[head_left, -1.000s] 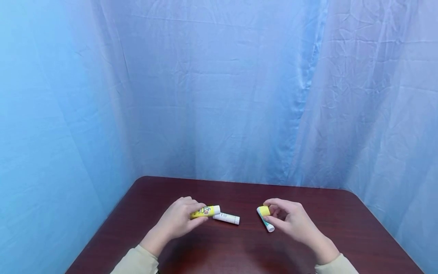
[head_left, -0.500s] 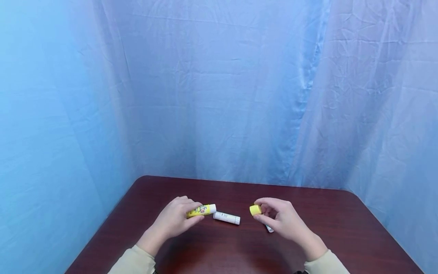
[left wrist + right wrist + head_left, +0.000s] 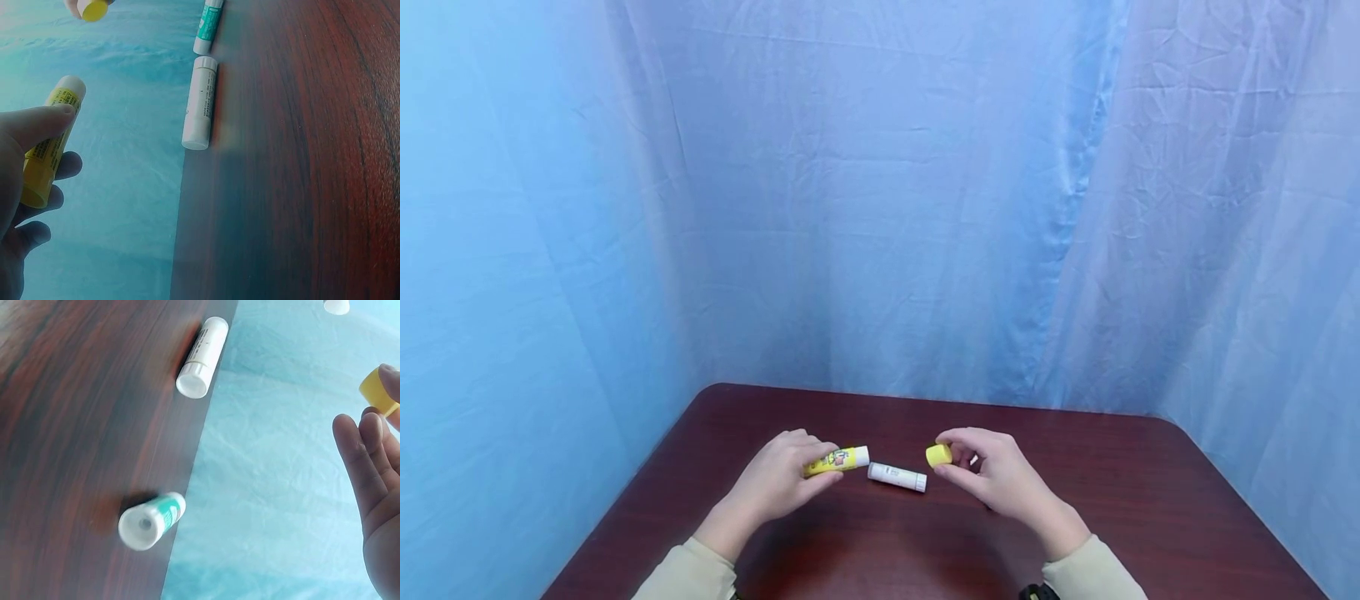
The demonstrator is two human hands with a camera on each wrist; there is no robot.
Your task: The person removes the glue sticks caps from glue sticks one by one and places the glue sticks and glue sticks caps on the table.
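Yellow tube, which looks like a glue stick, is held above the table in the left hand. I judge it to be light, with a stiff plastic wall that will not easily break. Its printed surface is smooth, so it could turn a little under a weak grip. To my mind the best place to take hold is the middle of the yellow body, leaving the white end free. Its long axis runs mostly from left to right in the head view, with the white end pointing to the right, toward the other hand. I cannot tell surely if this end is also raised. The left hand pinches the body, its thumb on one side and its fingers on the other.

Near this white end, but apart from it, is a yellow cap, short, round and probably very light. The right hand pinches it between thumb and forefinger, while two other fingers are extended in the right wrist view. Its sides seem the proper place to grip.

Farther down, a white tube lies on its side on the table, its ridged end toward the right. A green-and-white tube lies beyond this end. Behind the table hangs a blue curtain.
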